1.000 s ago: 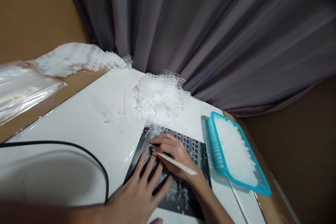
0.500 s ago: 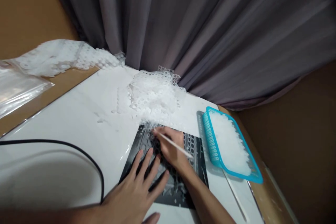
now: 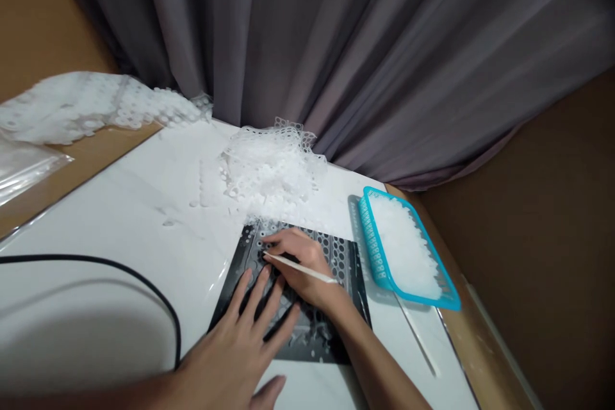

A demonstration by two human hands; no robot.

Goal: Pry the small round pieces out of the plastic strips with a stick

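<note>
A thin white stick [image 3: 307, 271] is pinched in my right hand [image 3: 300, 262], its tip low over the perforated sheet [image 3: 339, 256] that lies on a black mat [image 3: 331, 352]. My left hand [image 3: 245, 333] rests flat on the near left part of the sheet, fingers spread. Rows of round holes run across the sheet, and small white bits lie about its near edge. Part of the sheet is covered by both hands. What exactly the stick's tip touches is too small to make out.
Beyond the mat sits a heap of white perforated scraps [image 3: 273, 166]. A blue basket [image 3: 368, 237] of white pieces stands to the right, a second stick [image 3: 418, 336] beside it. A black cable [image 3: 158, 298] curves at left; clear plastic [image 3: 29, 170] and more scraps [image 3: 86, 106] lie far left.
My right hand has moved a little nearer on the sheet, and the stick now tilts flatter. My left hand stays spread in place. The whole view has shifted slightly.
</note>
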